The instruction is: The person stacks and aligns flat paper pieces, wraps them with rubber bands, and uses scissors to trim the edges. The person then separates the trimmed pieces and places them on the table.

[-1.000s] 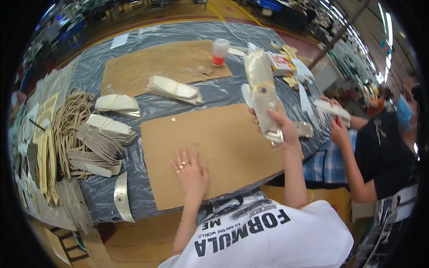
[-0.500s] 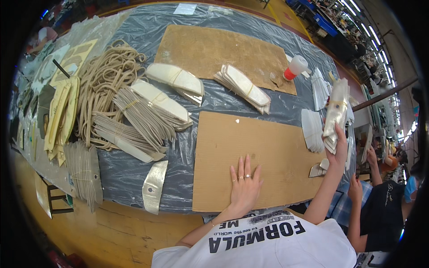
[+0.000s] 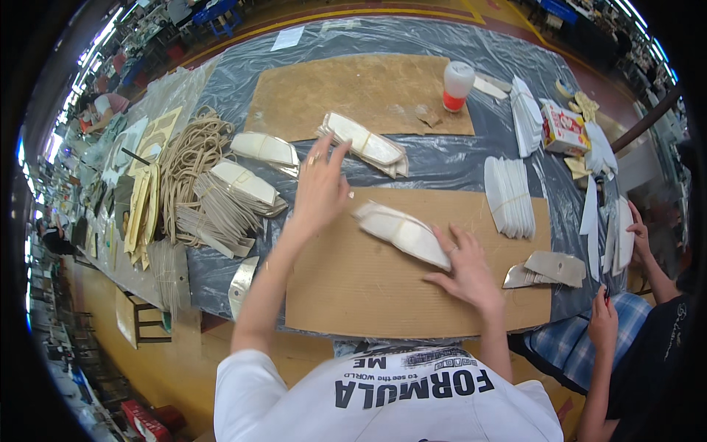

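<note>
A bundle of cream, shoe-part-shaped pieces (image 3: 405, 233), tied with a thin band, lies slantwise on the near cardboard sheet (image 3: 353, 295). My right hand (image 3: 473, 271) is at its right end, thumb on the near side and fingers along the far side. My left hand (image 3: 319, 190) is raised over the cardboard's far left corner, with its fingers stretched apart. Its fingertips are at the left end of another tied cream bundle (image 3: 368, 144); whether they touch it I cannot tell.
Left lie beige cords (image 3: 193, 151) and tied strips (image 3: 228, 200). A white bottle with red contents (image 3: 456, 87) stands on the far brown board (image 3: 346, 92). White stacks (image 3: 509, 197) and silvery-beige pieces (image 3: 554, 268) lie right. A co-worker's hand (image 3: 639, 230) holds a white piece.
The bundle in my right hand has come down from the right onto the cardboard. My left hand has lifted off the cardboard and moved far left. The view has shifted.
</note>
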A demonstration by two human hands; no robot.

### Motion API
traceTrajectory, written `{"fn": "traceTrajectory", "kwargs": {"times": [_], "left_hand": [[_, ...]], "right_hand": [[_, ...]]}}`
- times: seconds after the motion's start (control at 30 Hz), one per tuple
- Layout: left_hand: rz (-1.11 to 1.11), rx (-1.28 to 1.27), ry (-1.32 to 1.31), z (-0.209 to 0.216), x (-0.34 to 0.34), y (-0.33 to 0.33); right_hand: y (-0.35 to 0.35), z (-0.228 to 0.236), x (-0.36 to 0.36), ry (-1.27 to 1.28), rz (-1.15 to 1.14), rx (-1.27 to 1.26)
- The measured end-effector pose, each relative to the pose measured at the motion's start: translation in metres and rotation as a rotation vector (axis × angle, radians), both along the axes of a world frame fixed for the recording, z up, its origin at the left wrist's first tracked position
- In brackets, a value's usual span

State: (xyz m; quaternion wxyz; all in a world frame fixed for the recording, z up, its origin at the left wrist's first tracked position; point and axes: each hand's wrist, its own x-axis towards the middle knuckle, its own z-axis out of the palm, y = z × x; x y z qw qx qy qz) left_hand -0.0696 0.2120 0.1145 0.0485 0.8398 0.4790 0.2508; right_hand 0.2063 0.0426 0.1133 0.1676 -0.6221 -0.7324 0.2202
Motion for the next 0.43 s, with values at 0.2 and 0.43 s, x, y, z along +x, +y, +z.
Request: {"fn": "traceTrajectory", "kwargs": {"times": [0.2,0.43], "left_hand": [[-0.096,0.109,0.571,-0.013,0.032,0.086],[-0.099,-0.109,0.522,-0.002,0.031,0.090]], "right_hand": [[-0.014,-0.026,-0.015,-0.029,0.013,0.065],[-0.022,-0.023,0.003,0.062,0.046,0.011]]}}
